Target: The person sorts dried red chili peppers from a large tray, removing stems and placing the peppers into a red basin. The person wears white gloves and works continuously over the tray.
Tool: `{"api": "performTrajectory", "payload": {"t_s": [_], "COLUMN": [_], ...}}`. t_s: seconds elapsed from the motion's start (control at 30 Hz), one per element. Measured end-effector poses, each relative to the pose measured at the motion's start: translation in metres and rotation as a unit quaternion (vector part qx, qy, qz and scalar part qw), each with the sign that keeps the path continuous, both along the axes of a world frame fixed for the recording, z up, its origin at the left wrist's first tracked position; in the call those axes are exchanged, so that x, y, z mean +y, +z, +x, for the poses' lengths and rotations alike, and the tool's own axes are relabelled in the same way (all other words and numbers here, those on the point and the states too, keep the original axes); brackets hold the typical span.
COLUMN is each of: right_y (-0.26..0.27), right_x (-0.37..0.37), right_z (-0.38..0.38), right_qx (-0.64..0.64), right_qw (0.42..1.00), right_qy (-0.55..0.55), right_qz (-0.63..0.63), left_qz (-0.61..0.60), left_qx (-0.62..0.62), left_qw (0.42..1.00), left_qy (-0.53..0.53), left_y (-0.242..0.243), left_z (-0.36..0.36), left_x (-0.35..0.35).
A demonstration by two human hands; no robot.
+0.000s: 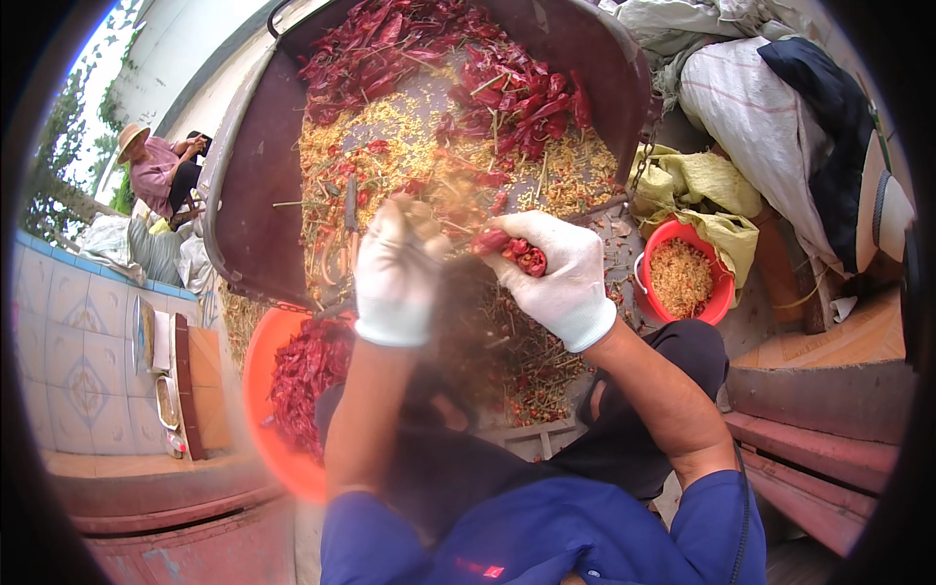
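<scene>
White knit gloves cover both hands. My right hand (pixel 557 272) grips a dried red chili pepper (pixel 528 257), whose broken end shows seeds. My left hand (pixel 404 263) is blurred by motion just left of it, fingers near the pepper's other end; whether they hold anything is unclear. Both hands are over the near edge of a dark red metal tray (pixel 256 175), which holds a heap of dried red chilies (pixel 537 110), loose yellow seeds (pixel 380 117) and stem bits. A dark-handled tool (pixel 351 205) lies among the seeds left of my left hand.
An orange basin (pixel 267 439) of red chilies (pixel 303 380) stands at lower left. A red bucket (pixel 651 306) of seeds (pixel 680 270) is at right, beside yellow woven sacks (pixel 702 183). Stems and debris (pixel 541 380) cover the ground between the knees. A seated person (pixel 157 172) is at far left.
</scene>
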State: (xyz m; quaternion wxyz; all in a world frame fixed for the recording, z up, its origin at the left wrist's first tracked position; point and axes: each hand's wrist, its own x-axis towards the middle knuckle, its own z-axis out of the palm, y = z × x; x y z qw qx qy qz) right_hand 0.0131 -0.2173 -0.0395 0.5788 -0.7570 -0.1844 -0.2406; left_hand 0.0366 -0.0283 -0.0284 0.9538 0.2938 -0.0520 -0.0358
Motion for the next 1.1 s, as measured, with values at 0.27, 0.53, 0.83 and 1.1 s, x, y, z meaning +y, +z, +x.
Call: {"api": "performTrajectory", "payload": {"t_s": [0.27, 0.53, 0.83, 1.1], "right_y": [0.008, 0.017, 0.082, 0.113], "right_x": [-0.014, -0.008, 0.026, 0.180], "right_z": [0.006, -0.004, -0.024, -0.054], "right_qx": [-0.111, -0.102, 0.046, -0.036], "right_qw": [0.993, 0.990, 0.994, 0.940], "right_qy": [-0.011, 0.018, 0.088, 0.316], "right_qz": [-0.034, -0.092, 0.046, -0.128], "left_qz": [0.337, 0.459, 0.692, 0.704], "left_qx": [-0.080, -0.054, -0.140, -0.200], "left_qw": [0.923, 0.885, 0.701, 0.676], "left_qy": [0.169, 0.053, 0.098, 0.087], "left_y": [0.011, 0.019, -0.013, -0.051], "left_z": [0.001, -0.022, -0.020, -0.025], "left_x": [0.016, -0.014, -0.004, -0.020]}}
